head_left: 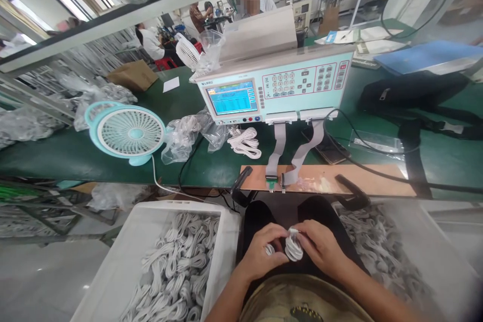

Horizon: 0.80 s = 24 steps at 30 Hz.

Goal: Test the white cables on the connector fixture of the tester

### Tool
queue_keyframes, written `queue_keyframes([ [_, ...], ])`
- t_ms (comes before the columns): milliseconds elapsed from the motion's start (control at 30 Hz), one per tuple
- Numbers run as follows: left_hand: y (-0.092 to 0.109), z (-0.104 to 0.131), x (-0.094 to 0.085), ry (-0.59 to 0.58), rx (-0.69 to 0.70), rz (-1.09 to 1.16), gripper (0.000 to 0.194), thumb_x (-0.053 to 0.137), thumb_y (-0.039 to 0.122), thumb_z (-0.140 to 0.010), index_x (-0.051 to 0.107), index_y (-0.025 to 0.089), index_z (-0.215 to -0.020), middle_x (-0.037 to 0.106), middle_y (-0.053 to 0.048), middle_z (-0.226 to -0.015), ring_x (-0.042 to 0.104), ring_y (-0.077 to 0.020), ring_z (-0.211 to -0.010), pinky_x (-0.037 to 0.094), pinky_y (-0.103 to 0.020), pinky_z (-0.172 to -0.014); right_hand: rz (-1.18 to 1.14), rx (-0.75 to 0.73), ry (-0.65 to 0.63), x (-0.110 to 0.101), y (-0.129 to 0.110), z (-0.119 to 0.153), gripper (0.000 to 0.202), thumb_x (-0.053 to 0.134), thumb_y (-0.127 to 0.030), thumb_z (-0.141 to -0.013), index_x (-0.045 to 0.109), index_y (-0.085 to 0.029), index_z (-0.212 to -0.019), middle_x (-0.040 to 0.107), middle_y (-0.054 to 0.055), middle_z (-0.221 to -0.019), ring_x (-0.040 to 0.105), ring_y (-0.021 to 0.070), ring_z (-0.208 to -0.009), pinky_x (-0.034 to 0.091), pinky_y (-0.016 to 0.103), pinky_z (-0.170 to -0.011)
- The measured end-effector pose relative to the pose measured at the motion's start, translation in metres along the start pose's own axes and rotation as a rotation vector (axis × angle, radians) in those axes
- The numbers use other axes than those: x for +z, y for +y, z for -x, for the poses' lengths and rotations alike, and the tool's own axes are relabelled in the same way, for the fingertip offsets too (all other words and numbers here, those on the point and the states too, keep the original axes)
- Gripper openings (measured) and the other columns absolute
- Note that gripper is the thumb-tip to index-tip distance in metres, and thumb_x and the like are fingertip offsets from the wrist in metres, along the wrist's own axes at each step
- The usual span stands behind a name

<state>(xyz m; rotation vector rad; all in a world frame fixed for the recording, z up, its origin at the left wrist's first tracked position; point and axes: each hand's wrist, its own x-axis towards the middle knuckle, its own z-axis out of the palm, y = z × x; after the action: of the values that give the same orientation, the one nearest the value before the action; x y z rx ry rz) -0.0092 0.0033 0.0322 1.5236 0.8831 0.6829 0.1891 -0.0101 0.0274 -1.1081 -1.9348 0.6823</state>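
Over the lap, a coiled white cable (294, 248) is held between both hands. My left hand (264, 250) curls its fingers around the left part of the coil, thumb and forefinger toward the middle. On the other side my right hand (320, 244) pinches the cable near its upper end. The fingers partly hide the bundle, so its plugs cannot be made out. Just beyond the hands, two grey ribbon cables (277, 146) run down from a tester (279, 85) with a lit screen to small connector boards (271, 182) on a wooden strip (320, 179).
Left of my legs stands a white bin (222, 241) of coiled cables; another pile of coils (381, 246) lies to the right. On the green table are a turquoise fan (135, 133), a white cable bundle (245, 142) and plastic bags (183, 133). Black clamps (352, 193) grip the strip. People sit behind.
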Motion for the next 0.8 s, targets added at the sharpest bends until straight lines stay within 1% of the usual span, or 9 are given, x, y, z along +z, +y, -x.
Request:
queue_keyframes([
  [33,0.001,-0.001,0.0,0.007,-0.023,0.071,0.034,0.058,0.044,-0.077,0.066,0.016,-0.096,0.058,-0.011,-0.105,0.055,-0.0145,-0.07,0.045,-0.026,-0.065,0.044,-0.029,0.005,0.001,0.001,0.001,0.016,0.041,-0.02,-0.092,0.056,-0.017,-0.096,0.061,0.005,-0.075,0.054,0.0162,-0.066,0.04,0.027,-0.062],
  [100,0.003,-0.004,0.004,0.078,-0.083,0.15,0.029,0.053,0.039,-0.08,0.067,0.014,-0.085,0.06,-0.009,-0.096,0.055,-0.0144,-0.07,0.045,-0.026,-0.064,0.086,-0.07,-0.01,0.004,0.003,0.001,0.017,0.041,-0.017,-0.092,0.056,-0.017,-0.1,0.063,0.006,-0.077,0.056,0.0164,-0.067,0.04,0.028,-0.062],
  [200,0.007,-0.01,0.012,0.141,-0.173,0.145,0.018,0.062,0.027,-0.073,0.066,0.014,-0.085,0.061,-0.004,-0.079,0.054,-0.0138,-0.069,0.043,-0.024,-0.065,0.068,-0.085,-0.021,0.011,0.001,0.002,0.018,0.041,-0.017,-0.092,0.056,-0.017,-0.102,0.065,0.007,-0.08,0.058,0.0168,-0.067,0.042,0.029,-0.062],
  [300,0.011,-0.012,0.017,0.132,-0.183,0.12,0.021,0.064,0.026,-0.073,0.068,0.014,-0.09,0.059,-0.003,-0.077,0.053,-0.0131,-0.068,0.041,-0.022,-0.063,-0.081,0.077,-0.027,0.015,-0.003,0.005,0.014,0.042,-0.021,-0.092,0.055,-0.018,-0.096,0.064,0.004,-0.076,0.058,0.0152,-0.064,0.044,0.026,-0.059],
  [367,0.01,-0.011,0.018,0.17,-0.168,0.09,0.017,0.062,0.028,-0.076,0.069,0.014,-0.082,0.057,-0.003,-0.074,0.052,-0.0127,-0.068,0.04,-0.022,-0.062,-0.233,0.247,-0.033,0.015,-0.006,0.007,0.011,0.042,-0.025,-0.092,0.052,-0.019,-0.092,0.06,0.0,-0.068,0.057,0.013,-0.057,0.044,0.022,-0.054],
  [433,0.008,-0.01,0.019,0.2,-0.171,0.097,0.018,0.061,0.029,-0.077,0.068,0.013,-0.075,0.055,-0.002,-0.072,0.05,-0.0119,-0.067,0.038,-0.022,-0.061,-0.319,0.329,-0.041,0.013,-0.009,0.009,0.01,0.044,-0.028,-0.092,0.05,-0.02,-0.09,0.056,-0.002,-0.064,0.055,0.0119,-0.054,0.044,0.021,-0.052],
  [533,0.003,-0.009,0.019,0.233,-0.225,0.177,0.02,0.059,0.03,-0.078,0.063,0.013,-0.069,0.051,0.001,-0.067,0.045,-0.0098,-0.063,0.036,-0.02,-0.059,-0.275,0.198,-0.12,0.008,-0.011,0.01,0.011,0.047,-0.027,-0.091,0.054,-0.019,-0.087,0.059,0.002,-0.074,0.056,0.013,-0.065,0.045,0.022,-0.06],
  [667,0.0,-0.012,0.018,0.25,-0.346,0.279,0.023,0.06,0.034,-0.075,0.06,0.012,-0.069,0.05,0.002,-0.062,0.04,-0.0086,-0.058,0.033,-0.02,-0.055,-0.141,-0.039,-0.309,-0.002,-0.013,-0.001,0.02,0.041,-0.023,-0.094,0.061,-0.019,-0.094,0.062,0.006,-0.087,0.057,0.0151,-0.078,0.046,0.025,-0.07],
  [800,0.002,-0.018,0.018,0.186,-0.443,0.288,0.025,0.063,0.036,-0.07,0.06,0.012,-0.068,0.05,0.002,-0.059,0.038,-0.0081,-0.055,0.03,-0.02,-0.051,0.129,-0.242,-0.496,-0.013,-0.019,-0.014,0.029,0.036,-0.022,-0.096,0.063,-0.018,-0.087,0.062,0.005,-0.081,0.056,0.0159,-0.07,0.044,0.026,-0.063],
])
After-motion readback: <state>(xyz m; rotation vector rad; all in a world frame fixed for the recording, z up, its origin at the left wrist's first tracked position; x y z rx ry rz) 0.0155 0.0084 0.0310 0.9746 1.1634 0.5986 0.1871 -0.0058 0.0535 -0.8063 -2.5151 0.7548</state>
